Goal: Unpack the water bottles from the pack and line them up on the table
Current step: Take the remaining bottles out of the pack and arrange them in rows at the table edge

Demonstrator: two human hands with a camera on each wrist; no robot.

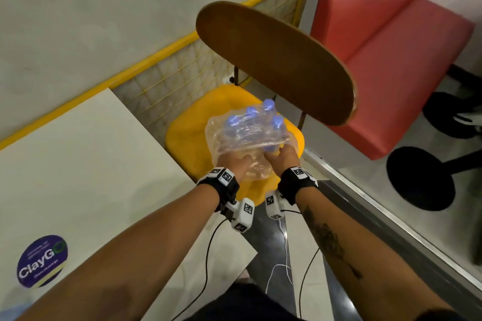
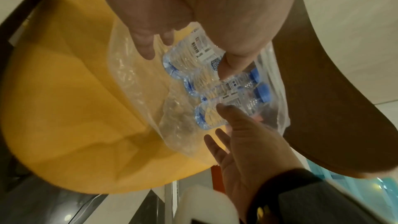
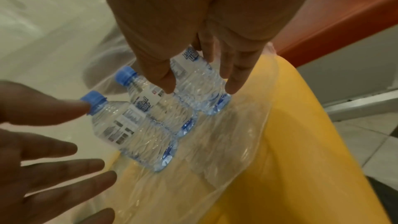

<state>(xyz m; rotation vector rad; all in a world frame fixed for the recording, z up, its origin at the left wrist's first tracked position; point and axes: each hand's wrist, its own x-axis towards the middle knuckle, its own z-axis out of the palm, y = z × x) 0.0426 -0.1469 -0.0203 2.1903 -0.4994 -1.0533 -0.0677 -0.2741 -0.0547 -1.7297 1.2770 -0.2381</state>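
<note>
Yellow chair seat [image 1: 182,138] carries the clear plastic pack [image 1: 234,138] w/ bottles. White counter [image 1: 78,164] at left: round purple sticker [image 1: 41,261] near its edge.

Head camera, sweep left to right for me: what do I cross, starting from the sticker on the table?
ClayGo sticker → white table → yellow chair seat → left hand → right hand → red bench → black round base on the floor.
</note>
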